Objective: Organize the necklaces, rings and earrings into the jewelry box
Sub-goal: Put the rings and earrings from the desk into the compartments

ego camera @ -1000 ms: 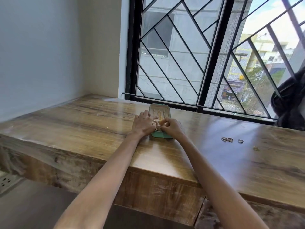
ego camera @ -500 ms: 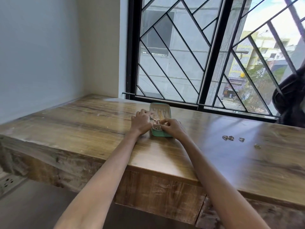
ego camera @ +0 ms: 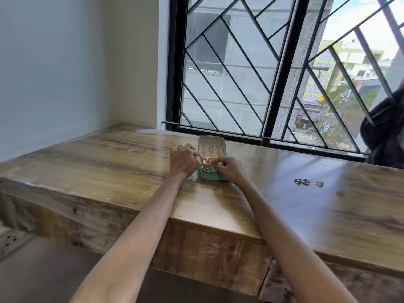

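On the wooden table (ego camera: 131, 171) below the barred window (ego camera: 240, 73), my left hand (ego camera: 183, 162) sat at the left edge of the green jewelry box (ego camera: 211, 176), fingers curled together on a small piece I could not make out. Thin gold necklaces (ego camera: 211, 150) lay in its open lid. My right hand (ego camera: 230, 169) curled over the tray's right side, fingertips pinched on something tiny. Farther right, three silver earrings (ego camera: 305, 182) and a gold piece (ego camera: 340, 193) rested well apart from the box. No writing was readable.
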`<state>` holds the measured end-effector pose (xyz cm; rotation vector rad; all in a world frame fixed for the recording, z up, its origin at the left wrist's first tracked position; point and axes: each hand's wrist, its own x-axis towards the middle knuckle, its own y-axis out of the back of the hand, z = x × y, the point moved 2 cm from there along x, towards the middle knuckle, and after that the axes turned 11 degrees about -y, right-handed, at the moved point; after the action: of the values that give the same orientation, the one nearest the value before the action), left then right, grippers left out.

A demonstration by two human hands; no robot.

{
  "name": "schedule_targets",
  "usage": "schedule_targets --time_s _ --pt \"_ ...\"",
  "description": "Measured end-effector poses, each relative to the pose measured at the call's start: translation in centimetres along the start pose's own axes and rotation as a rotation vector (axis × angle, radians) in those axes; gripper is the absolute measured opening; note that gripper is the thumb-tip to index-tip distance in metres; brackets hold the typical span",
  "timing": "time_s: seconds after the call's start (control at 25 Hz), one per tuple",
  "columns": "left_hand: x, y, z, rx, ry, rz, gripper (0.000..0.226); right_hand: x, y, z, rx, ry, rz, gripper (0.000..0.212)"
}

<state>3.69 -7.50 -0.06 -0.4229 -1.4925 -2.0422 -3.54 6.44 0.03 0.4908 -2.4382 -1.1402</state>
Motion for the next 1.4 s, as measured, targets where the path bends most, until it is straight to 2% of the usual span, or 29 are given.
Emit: schedule_targets --time_s 0.24,0.44,0.6,0.8,0.96,1.08,1.24,1.4 --pt "-0.3 0.3 0.2 -0.020 -0.028 0.048 0.031 -0.5 0.2 -0.1 0.108 0.044 0.081 0.028" --pt "-1.0 0.9 0.8 -0.038 -0.032 0.122 0.030 -1.7 0.8 -0.2 0.011 0.102 0.148 0.024" --pt "-1.1 0.8 4.5 -0.125 -0.157 0.181 0.026 -3.3 2.9 0.8 0.064 0.094 0.274 0.022" --pt "-0.1 -3.6 13.5 -0.210 -0.339 -0.031 0.032 -4.5 8.1 7.3 -0.092 -0.026 0.332 0.022" --pt "1.3 -9.0 19.2 -0.217 -0.372 -0.213 0.034 -4.7 12.9 15.2 -0.159 -0.212 0.357 0.028" --pt "3.0 -12.5 21.9 -0.245 -0.342 -0.306 0.035 -3.9 14.8 18.8 -0.206 -0.301 0.344 0.035" --pt "4.9 -16.2 23.4 -0.231 -0.289 -0.351 0.035 -2.3 15.4 21.4 -0.231 -0.348 0.279 0.032" --pt "6.1 -17.7 23.3 -0.267 -0.246 -0.311 0.026 -0.8 15.4 22.0 -0.192 -0.374 0.200 0.024"
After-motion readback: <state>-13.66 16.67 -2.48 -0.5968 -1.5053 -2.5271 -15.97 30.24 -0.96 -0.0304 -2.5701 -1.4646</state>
